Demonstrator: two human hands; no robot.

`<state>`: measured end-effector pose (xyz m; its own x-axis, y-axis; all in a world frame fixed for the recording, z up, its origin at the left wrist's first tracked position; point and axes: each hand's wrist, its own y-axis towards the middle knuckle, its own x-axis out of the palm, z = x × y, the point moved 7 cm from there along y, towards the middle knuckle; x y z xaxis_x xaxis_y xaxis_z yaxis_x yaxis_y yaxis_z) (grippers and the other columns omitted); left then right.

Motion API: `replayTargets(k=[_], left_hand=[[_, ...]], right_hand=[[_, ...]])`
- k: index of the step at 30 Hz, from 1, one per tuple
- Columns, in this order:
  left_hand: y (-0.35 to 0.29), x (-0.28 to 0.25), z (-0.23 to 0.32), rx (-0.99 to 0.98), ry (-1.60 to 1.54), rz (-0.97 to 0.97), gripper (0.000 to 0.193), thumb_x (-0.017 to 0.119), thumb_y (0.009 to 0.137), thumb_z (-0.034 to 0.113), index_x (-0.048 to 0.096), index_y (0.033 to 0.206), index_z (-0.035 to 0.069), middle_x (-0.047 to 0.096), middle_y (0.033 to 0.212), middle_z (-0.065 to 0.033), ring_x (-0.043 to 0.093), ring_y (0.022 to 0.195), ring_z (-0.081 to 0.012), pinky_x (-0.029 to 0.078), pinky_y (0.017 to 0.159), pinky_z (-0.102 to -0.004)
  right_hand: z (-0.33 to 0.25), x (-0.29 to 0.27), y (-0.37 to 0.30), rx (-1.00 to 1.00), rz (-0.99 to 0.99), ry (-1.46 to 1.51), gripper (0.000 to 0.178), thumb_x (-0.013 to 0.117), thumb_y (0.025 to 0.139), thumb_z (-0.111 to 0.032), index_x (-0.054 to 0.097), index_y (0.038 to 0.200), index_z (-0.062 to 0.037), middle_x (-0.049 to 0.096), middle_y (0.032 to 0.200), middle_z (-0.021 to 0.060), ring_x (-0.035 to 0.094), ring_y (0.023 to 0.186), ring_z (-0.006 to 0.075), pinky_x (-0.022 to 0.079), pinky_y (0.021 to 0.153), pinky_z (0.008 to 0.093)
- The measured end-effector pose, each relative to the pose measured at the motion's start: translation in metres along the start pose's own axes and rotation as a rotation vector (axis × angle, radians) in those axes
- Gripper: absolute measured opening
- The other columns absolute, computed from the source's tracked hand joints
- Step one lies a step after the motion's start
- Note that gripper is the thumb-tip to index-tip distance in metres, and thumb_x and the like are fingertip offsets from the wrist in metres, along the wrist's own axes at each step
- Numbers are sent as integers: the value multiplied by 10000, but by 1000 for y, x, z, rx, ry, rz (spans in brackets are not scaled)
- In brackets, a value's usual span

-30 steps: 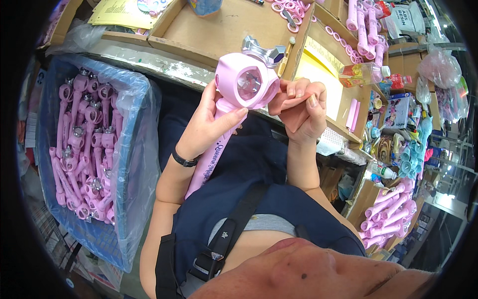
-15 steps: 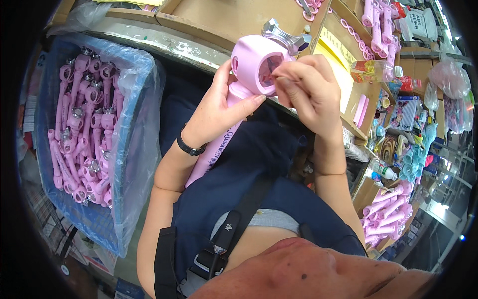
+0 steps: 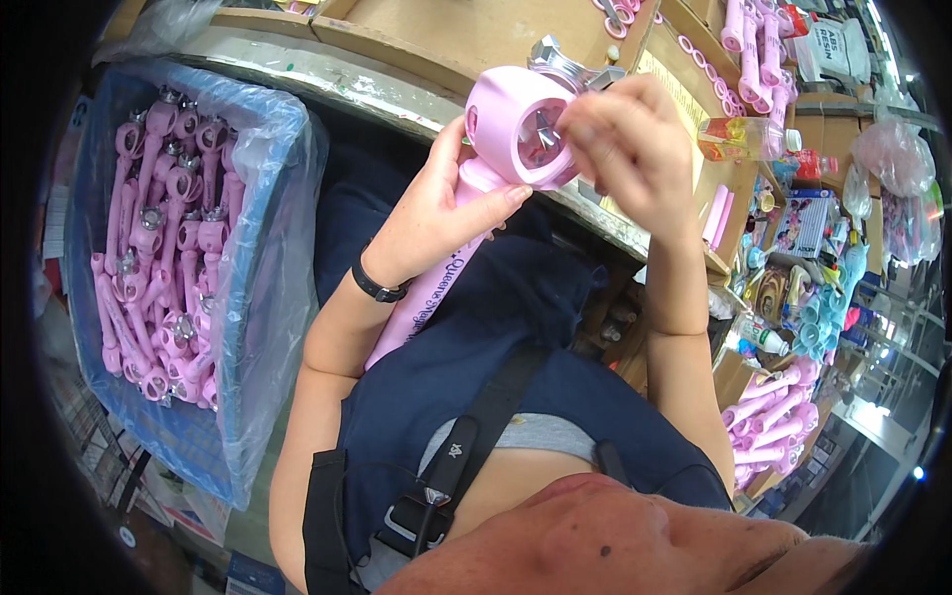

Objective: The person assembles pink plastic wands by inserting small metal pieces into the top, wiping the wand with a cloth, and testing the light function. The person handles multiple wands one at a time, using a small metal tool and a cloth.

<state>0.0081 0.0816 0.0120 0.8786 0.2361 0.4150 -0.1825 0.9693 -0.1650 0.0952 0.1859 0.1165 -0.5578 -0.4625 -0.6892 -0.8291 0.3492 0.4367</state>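
Note:
A pink toy wand [image 3: 421, 302] with dark lettering slants up from my lap. My left hand [image 3: 439, 208] is wrapped around the wand just under its round head [image 3: 504, 124], the thumb lying across the front. Inside the head's round window, a silvery faceted piece [image 3: 543, 131] shows. A silver crown-like top [image 3: 565, 64] sits on the head. At the right rim of the window is my right hand [image 3: 635, 149], its fingers curled together and a little blurred. Whatever they may pinch is hidden.
To the left stands a blue crate [image 3: 248, 297] lined with clear plastic, full of similar pink wands [image 3: 183, 213]. Cardboard trays [image 3: 426, 40] line the bench ahead. Pink rings [image 3: 699, 61], a drink bottle [image 3: 739, 141] and more pink wand parts [image 3: 773, 421] lie to the right.
My right hand has drawn slightly up and right from the window, uncovering more of the silvery piece. The wand's head has shifted a little to the right; my left hand keeps its hold.

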Motion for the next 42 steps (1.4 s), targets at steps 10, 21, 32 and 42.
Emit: replayTargets(k=[10,21,32,42], left_hand=[[1,2,-2,-10,6,-26,750,684,832,166,209,1384,-11,521,1098,-104,568,820,-98,497,660,-234],[2,5,-5,5,15,-31,718,677,832,123,224,1377,4,520,1097,-90,558,810,-83,489,662,-225],[-1,5,-1,28,8,-15,691,673,832,115,242,1361,0,521,1086,-82,549,802,-76,479,657,-220],[-1,2,-3,-15,-10,-18,734,684,823,128,220,1377,-7,509,1106,-96,561,810,-90,496,656,-233]], right_hand=[[-7,1,-2,-190,11,-150,146,711,645,-108,675,787,-118,558,699,29,514,632,215,356,575,327],[-16,4,-7,-309,-43,-241,162,703,611,-151,674,771,-154,530,692,3,508,671,195,350,653,328],[2,-5,-9,-155,7,-184,159,699,634,-141,669,790,-137,531,715,9,503,684,205,355,653,324],[2,-18,-7,-65,188,-154,119,671,736,-47,678,850,-79,560,724,17,518,681,165,397,643,291]])
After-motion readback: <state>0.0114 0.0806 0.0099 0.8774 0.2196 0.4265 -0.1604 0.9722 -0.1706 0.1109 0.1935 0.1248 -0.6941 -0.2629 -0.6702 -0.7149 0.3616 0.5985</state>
